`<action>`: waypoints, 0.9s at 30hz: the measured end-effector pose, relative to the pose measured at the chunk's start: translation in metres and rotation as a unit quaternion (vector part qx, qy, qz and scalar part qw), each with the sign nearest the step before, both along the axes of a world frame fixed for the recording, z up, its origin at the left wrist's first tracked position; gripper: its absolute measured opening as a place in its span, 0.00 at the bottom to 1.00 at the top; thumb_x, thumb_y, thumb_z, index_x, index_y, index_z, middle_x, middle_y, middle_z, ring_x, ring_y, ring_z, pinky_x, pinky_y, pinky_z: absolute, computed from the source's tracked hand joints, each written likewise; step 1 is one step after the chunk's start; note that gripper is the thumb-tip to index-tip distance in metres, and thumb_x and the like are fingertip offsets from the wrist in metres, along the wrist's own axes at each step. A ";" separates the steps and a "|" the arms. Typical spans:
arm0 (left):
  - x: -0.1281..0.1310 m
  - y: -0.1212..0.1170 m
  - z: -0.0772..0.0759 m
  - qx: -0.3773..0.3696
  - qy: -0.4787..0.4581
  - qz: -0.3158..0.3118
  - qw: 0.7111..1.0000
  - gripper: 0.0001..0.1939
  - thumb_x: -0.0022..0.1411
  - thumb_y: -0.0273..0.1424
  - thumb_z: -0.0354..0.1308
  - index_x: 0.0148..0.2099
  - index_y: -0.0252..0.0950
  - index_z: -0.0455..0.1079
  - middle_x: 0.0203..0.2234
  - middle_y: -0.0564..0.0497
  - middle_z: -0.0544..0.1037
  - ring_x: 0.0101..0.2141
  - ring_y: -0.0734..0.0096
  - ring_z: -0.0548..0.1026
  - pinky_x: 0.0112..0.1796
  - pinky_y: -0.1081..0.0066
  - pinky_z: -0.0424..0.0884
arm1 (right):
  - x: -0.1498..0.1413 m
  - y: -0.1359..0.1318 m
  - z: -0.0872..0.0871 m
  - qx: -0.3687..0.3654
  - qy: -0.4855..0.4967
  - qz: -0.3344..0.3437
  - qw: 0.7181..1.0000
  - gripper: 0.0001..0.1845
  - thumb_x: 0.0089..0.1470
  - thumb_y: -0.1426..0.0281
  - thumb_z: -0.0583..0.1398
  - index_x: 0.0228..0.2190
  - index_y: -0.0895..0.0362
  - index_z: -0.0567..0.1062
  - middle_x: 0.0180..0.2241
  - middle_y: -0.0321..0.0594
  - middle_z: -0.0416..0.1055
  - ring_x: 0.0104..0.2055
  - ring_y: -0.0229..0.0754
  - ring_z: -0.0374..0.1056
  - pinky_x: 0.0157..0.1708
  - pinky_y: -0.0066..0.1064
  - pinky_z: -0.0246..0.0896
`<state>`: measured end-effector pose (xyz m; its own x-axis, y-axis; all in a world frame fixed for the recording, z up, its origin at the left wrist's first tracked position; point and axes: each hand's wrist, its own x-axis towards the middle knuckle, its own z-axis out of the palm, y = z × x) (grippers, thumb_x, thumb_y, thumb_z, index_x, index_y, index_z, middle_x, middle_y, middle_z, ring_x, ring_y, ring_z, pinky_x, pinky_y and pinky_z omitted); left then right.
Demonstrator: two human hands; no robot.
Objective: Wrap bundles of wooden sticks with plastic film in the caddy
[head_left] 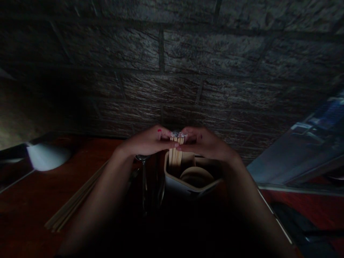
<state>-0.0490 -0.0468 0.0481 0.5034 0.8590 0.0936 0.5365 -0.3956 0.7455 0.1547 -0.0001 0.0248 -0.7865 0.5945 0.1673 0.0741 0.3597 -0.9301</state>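
Between my two hands stands a bundle of light wooden chopsticks (175, 157), upright, its upper ends covered by shiny clear plastic. My left hand (152, 141) grips it from the left, and my right hand (205, 143) from the right, thumbs meeting at the front. The bundle's lower ends reach into a pale container (177, 183) with compartments. A round, light-coloured object (197, 175) sits inside the front of that container. Metal utensils, one a long spoon-like piece (144, 179), lie left of it. Dim light hides much of the container's inside.
More long chopsticks (77, 197) lie on the reddish-brown table (21, 211) by my left forearm. A white cone-shaped object (47, 156) is at the far left. A brick wall (209, 53) rises behind the table. Dark furniture (298, 225) stands at the lower right.
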 end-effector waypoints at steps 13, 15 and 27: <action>-0.008 0.001 -0.002 -0.015 -0.001 0.002 1.000 0.13 0.60 0.36 0.57 0.32 0.30 0.73 0.21 0.56 0.69 0.25 0.78 0.65 0.26 0.78 0.61 | -0.001 -0.002 0.003 0.006 -0.013 -0.014 1.000 0.10 0.49 0.69 0.66 0.32 0.59 0.72 0.28 0.34 0.71 0.29 0.34 0.64 0.28 0.25 0.57; -0.011 0.001 -0.001 -0.015 -0.023 0.015 1.000 0.11 0.60 0.35 0.58 0.35 0.31 0.74 0.25 0.53 0.75 0.27 0.77 0.69 0.29 0.78 0.64 | -0.001 -0.002 0.003 0.010 -0.019 -0.023 1.000 0.10 0.49 0.70 0.66 0.33 0.59 0.72 0.29 0.35 0.72 0.28 0.34 0.65 0.27 0.25 0.56; -0.007 -0.002 0.003 -0.015 -0.039 0.042 0.998 0.09 0.59 0.30 0.59 0.37 0.30 0.76 0.30 0.49 0.81 0.31 0.73 0.76 0.33 0.76 0.68 | 0.001 0.000 -0.001 0.011 -0.010 -0.018 1.000 0.17 0.49 0.69 0.66 0.41 0.56 0.70 0.33 0.36 0.76 0.32 0.37 0.71 0.29 0.26 0.62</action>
